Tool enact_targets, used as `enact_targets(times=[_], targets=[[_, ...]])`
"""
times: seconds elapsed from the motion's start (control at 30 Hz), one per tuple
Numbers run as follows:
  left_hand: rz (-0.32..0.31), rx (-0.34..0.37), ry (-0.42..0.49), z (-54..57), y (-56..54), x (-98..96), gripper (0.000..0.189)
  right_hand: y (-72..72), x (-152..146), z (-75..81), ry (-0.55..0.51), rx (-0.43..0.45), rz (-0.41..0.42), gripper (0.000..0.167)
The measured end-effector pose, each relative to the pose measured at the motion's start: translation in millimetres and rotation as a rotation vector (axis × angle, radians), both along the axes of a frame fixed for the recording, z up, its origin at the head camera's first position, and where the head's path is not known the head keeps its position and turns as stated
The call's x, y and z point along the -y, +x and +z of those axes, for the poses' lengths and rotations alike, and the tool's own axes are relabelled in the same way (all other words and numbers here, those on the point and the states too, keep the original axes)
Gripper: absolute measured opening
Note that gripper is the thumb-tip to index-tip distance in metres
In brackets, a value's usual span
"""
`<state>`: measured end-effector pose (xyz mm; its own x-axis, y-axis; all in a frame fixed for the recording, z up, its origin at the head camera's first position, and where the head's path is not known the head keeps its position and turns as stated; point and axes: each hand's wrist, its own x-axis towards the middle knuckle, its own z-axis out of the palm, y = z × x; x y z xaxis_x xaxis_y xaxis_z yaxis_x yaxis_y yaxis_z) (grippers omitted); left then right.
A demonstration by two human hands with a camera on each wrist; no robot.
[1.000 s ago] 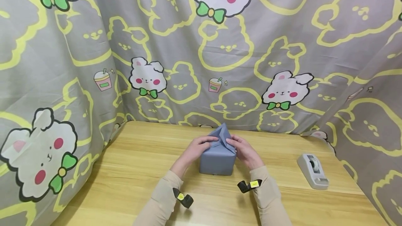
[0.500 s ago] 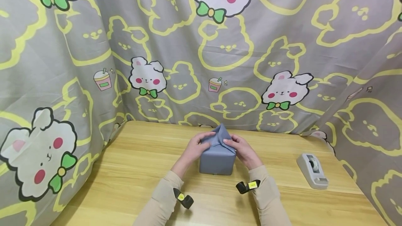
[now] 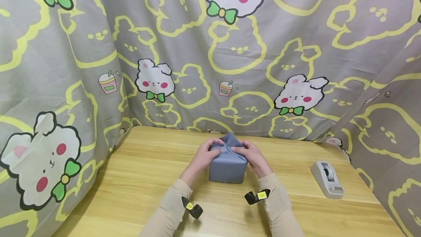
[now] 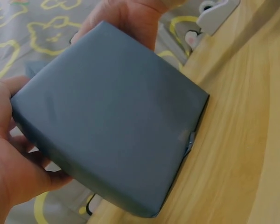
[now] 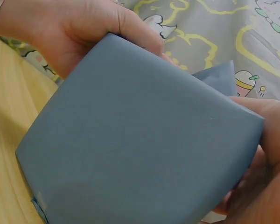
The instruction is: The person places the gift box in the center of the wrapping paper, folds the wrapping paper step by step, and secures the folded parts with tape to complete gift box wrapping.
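A box wrapped in blue-grey paper (image 3: 227,172) stands on the table between both hands, and its loose paper flaps (image 3: 232,140) rise to a point on top. My left hand (image 3: 204,154) holds the left side, thumb on the top fold and fingers bent around the far edge. My right hand (image 3: 255,157) grips the right side, its thumb pressing the folded paper near the middle. In the left wrist view, one smooth side of the box (image 4: 112,116) fills the centre. A paper flap (image 5: 219,77) sticks up behind the box in the right wrist view.
A grey-white tape dispenser (image 3: 335,189) with a roll of tape lies to the right on the wooden table (image 3: 141,178). A patterned grey curtain (image 3: 190,46) hangs behind the table and along both sides. Black wrist-worn devices (image 3: 196,211) stick out from the sleeves.
My right thumb has moved left and inward across the top, pushing the paper folds together. The raised paper peak has leaned left and sunk lower. The box stays in place.
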<state>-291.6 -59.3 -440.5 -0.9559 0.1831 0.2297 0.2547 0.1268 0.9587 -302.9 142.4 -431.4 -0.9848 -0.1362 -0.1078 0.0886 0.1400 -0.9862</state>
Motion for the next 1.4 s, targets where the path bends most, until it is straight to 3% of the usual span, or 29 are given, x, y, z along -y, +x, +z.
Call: enact_targets(times=[0.13, 0.27, 0.37, 0.47, 0.7, 0.87, 1.0, 1.13, 1.4], targets=[[0.045, 0.040, 0.085, -3.3, -1.4, -3.2, 0.035, -1.1, 1.7, 0.6, 0.025, -0.001, -0.018, 0.020], [0.025, 0.196, 0.155, -3.5, -3.6, -4.4, 0.050, -1.7, 3.2, 0.6, 0.053, -0.007, -0.021, 0.020], [-0.007, 0.302, 0.147, -0.1, -5.1, -4.6, 0.055, -2.0, 3.7, 0.6, 0.064, -0.012, -0.023, 0.022], [-0.023, 0.348, 0.089, 3.8, -8.5, -5.5, 0.055, -2.4, 3.2, 0.7, 0.060, -0.016, -0.030, 0.022], [0.001, 0.373, -0.022, 11.0, -11.4, -8.1, 0.049, -0.3, 3.0, 0.3, 0.048, -0.013, -0.016, 0.017], [0.022, 0.357, -0.022, 12.5, -10.1, -10.0, 0.045, 0.3, -1.6, -0.6, 0.000, -0.036, 0.044, 0.018], [0.029, 0.347, 0.001, 11.6, -10.2, -11.8, 0.044, -1.1, -8.5, -4.2, -0.060, -0.023, 0.095, 0.032], [0.031, 0.338, 0.009, 8.9, -11.2, -12.5, 0.043, -3.8, -11.6, -7.8, -0.097, 0.001, 0.094, 0.038], [0.030, 0.320, 0.016, 6.7, -10.9, -12.7, 0.035, -6.9, -6.2, -3.1, -0.004, -0.061, 0.109, 0.031]])
